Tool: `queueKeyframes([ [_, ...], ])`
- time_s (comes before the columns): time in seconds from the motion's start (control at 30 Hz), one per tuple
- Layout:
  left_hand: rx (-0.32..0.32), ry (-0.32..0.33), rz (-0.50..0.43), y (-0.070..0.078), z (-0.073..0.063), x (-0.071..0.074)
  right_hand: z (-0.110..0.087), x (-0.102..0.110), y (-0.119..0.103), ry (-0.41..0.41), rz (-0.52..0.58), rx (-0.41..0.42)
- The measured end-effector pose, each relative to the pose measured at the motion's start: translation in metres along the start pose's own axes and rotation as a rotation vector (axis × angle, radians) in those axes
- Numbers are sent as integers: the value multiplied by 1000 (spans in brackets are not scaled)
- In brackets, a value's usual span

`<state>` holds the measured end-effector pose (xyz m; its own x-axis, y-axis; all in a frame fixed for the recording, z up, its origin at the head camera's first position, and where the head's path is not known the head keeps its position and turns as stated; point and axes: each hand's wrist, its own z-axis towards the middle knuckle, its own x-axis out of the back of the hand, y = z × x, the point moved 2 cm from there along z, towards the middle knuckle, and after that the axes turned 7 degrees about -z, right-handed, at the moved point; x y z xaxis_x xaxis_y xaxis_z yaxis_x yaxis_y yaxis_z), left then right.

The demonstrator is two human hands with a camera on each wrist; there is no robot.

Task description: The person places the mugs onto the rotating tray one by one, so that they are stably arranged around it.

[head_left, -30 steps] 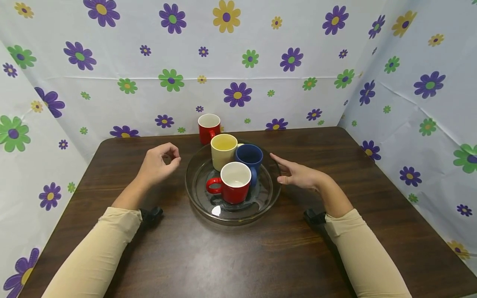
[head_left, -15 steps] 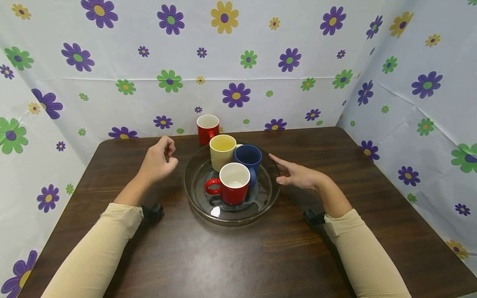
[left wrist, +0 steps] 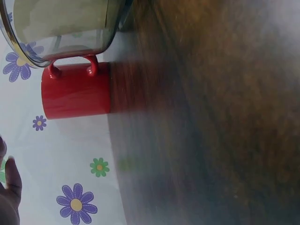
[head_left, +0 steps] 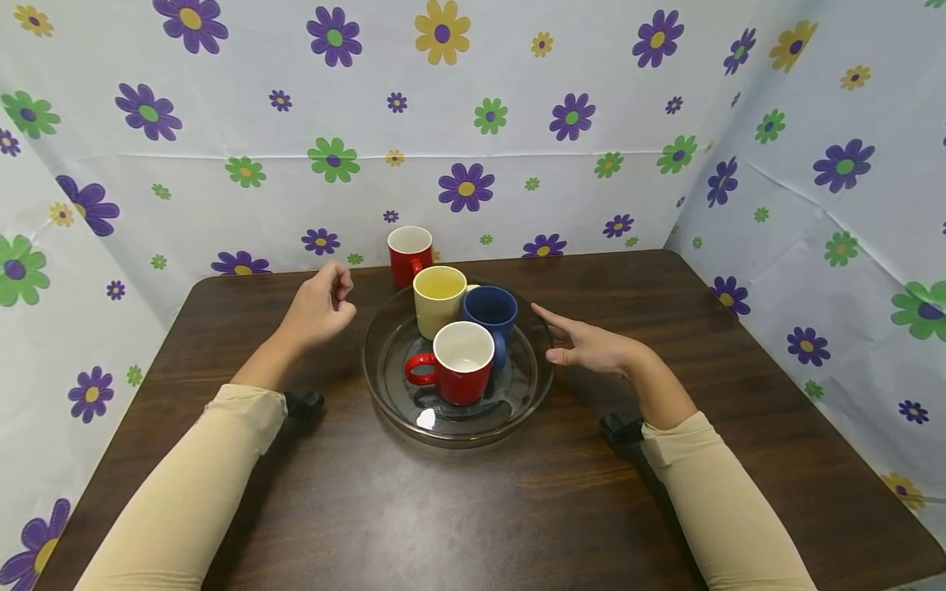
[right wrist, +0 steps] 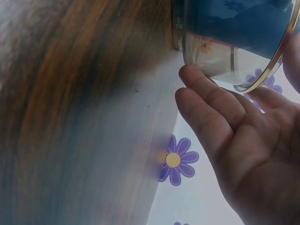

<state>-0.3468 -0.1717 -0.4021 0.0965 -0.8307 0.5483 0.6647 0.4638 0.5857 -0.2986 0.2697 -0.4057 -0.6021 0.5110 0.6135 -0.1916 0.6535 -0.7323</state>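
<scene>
A clear, smoky glass bowl (head_left: 399, 410) sits mid-table with 3 mugs upright in it. They are a red mug (head_left: 461, 379) with a white inside at the front, a yellow mug (head_left: 434, 316) behind it, and a blue mug (head_left: 497, 324) at the right. Another red mug (head_left: 405, 268) stands on the table behind the bowl. My right hand (head_left: 591, 346) is at the bowl's right side, its extended fingers (right wrist: 204, 119) against the outside of the glass. Left of the bowl, my left hand (head_left: 316, 308) is raised, fingers loosely curled around nothing.
The dark wooden table (head_left: 443, 517) meets a flower-printed cloth (head_left: 281, 205) hanging at the back and sides. Each wrist wears a dark camera mount, the left one (head_left: 305, 404) and the right one (head_left: 619, 428), below a beige sleeve.
My left hand has turned slightly and its fingers have curled in more. The right hand keeps its place at the bowl, and the mugs stay put. The view shifts slightly.
</scene>
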Motion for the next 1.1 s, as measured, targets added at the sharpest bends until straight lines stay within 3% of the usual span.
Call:
queueKeyframes([
  [0.47,82,-76,37,-8,14,-1,3,2,-1,5,2,24],
  [1.1,59,-173,96,-17,38,-15,3,0,0,-4,34,33],
])
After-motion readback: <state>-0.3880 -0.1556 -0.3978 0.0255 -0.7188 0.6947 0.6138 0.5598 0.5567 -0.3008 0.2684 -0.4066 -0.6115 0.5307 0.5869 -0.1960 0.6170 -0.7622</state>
